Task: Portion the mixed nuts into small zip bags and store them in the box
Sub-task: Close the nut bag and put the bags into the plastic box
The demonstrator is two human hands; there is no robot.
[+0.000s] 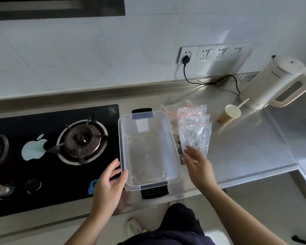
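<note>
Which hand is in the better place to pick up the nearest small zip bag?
Probably the right hand. Its open fingers are right at the lower edge of the nearest zip bag, on the right side of the clear box. The left hand is on the box's left near corner, and the box lies between it and the bags.

There is a single view, from a wide-angle camera worn on the person's head, looking forward and steeply down at a kitchen counter (245, 147). It sits close above the work area: the person's forearms enter from the near edge, and their legs and a shoe (134, 227) show straight below. The clear plastic box (124, 138) lies near the middle of the frame, the gas hob (51, 147) fills the left, and the white kettle (272, 82) stands at the far right. The tiled wall with its sockets (210, 53) closes the far side. Straight lines bow toward the edges. No second view shares the scene.
</note>
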